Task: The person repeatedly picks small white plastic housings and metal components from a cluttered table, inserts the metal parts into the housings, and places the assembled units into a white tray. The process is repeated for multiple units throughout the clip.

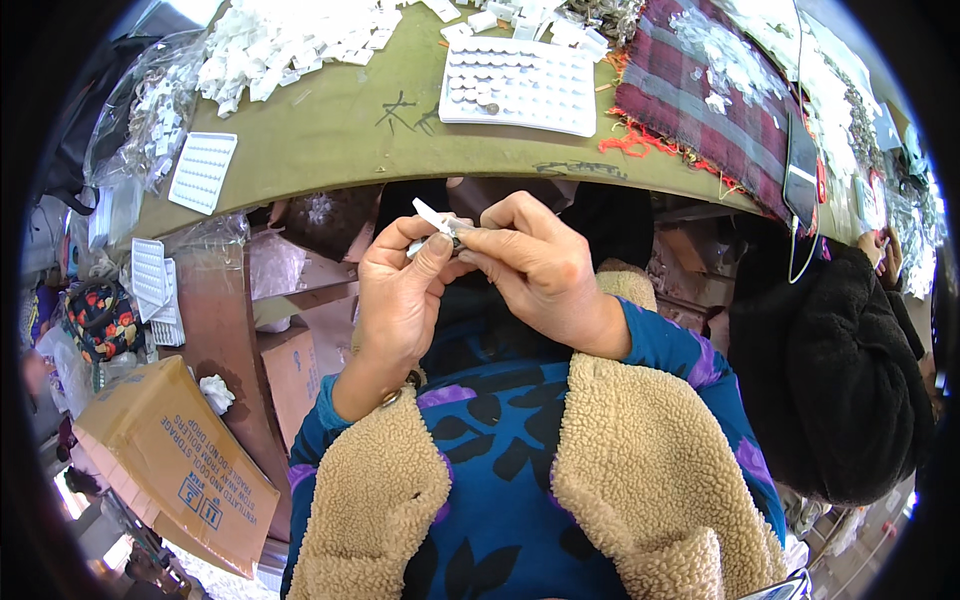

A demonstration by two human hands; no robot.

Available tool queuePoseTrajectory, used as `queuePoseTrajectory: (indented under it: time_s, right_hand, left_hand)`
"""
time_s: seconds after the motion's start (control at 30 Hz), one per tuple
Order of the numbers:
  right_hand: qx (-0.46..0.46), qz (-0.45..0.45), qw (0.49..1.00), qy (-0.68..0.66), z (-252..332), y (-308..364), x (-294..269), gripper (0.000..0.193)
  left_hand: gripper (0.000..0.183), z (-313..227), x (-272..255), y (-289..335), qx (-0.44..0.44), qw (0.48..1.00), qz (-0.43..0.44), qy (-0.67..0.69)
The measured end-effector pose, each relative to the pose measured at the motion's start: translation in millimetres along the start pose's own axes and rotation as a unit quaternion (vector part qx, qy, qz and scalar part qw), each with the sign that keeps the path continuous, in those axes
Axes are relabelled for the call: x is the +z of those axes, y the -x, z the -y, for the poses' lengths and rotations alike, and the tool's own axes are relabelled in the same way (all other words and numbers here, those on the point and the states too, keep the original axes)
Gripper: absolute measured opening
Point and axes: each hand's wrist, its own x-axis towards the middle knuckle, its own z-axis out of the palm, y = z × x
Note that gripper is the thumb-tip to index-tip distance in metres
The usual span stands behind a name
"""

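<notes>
Before my chest, just off the table's near edge, both hands meet at the fingertips. My left hand (398,295) is closed, its thumb and fingers pinching a small white plastic piece (428,213) whose flat end sticks up. My right hand (548,268) is closed too, thumb and forefinger pressed together right beside that piece. Between the fingertips shows a small greyish bit, too small to name and partly covered. Beyond the hands, a white tray (575,122) with rows of small round parts lies on the green table (330,140).
White plastic pieces (270,55) are heaped at the far left, near an empty-looking white tray (203,172). A plaid cloth (690,120) with clear pieces and a phone (800,170) lie to the right. A cardboard box (180,460) stands lower left. Another person in black (830,370) sits at right.
</notes>
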Motion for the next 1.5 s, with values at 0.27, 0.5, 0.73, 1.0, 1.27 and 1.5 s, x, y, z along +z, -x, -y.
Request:
queuePoseTrajectory:
  time_s: [0.27,0.5,0.73,1.0,1.27,1.5]
  right_hand:
    - [0.116,-0.006,0.988,-0.100,7.5,2.6,-3.5,0.018]
    - [0.149,0.036,0.984,-0.090,13.5,3.1,-4.8,0.012]
    - [0.189,0.053,0.975,-0.100,4.2,8.4,-4.2,0.010]
    - [0.133,0.047,0.985,-0.095,2.1,5.9,-6.2,0.018]
    - [0.136,0.043,0.985,-0.102,8.0,4.9,-5.2,0.011]
    - [0.058,0.012,0.998,-0.028,5.0,6.3,-2.1,0.014]
  left_hand:
    - [0.019,-4.6,2.4,0.6,0.098,0.990,0.036,-0.099]
    - [0.018,-3.7,1.9,3.4,0.128,0.987,0.060,-0.072]
    - [0.019,-6.1,6.8,3.6,0.111,0.990,0.066,-0.063]
    - [0.018,-17.0,5.1,2.8,0.092,0.994,0.053,-0.001]
    - [0.017,-7.8,4.9,6.1,0.127,0.983,0.063,-0.114]
    - [0.017,-1.2,6.4,8.1,0.166,0.973,0.063,-0.149]
